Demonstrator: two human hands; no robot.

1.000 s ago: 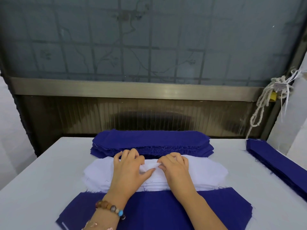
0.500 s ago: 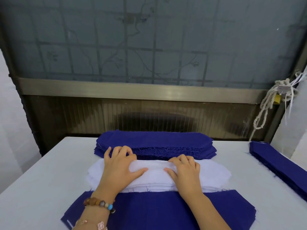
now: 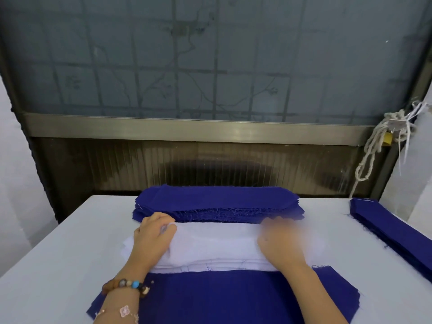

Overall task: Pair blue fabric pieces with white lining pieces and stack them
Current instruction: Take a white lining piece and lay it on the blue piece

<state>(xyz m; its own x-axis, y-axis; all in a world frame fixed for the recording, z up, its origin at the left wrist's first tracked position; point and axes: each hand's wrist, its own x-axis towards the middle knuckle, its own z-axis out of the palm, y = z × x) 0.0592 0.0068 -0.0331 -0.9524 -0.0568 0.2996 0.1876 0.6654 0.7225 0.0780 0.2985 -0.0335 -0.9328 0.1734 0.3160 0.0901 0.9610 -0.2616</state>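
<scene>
So, window (image 3: 210,54): a frosted pane with a grid showing through, filling the far wall above a metal sill.
Table (image 3: 58,265): pale and flat, running from the near edge to the wall under the window.
Near blue piece (image 3: 222,298): one flat blue fabric piece spread at the near edge of the table, under both forearms, its far edge tucked beneath the white stack.
Far blue stack (image 3: 217,202): a thick pile of blue fabric pieces at the far middle of the table, frayed edge toward the person, just beyond the white stack.
White lining stack (image 3: 215,244): many white layers piled between the far blue stack and the near blue piece.
Right blue stack (image 3: 392,232): a long narrow blue pile at the right edge of the table, well apart from the rest.
Rope (image 3: 371,150): knotted and hanging at the far right by the window frame.
Left hand (image 3: 152,237): on the left end of the white lining stack, fingers curled over its far edge and gripping the top layer.
Right hand (image 3: 280,242): on the right part of the white lining stack, blurred; I cannot tell how its fingers lie.
Bracelet (image 3: 126,285): beads on the left wrist.
</scene>
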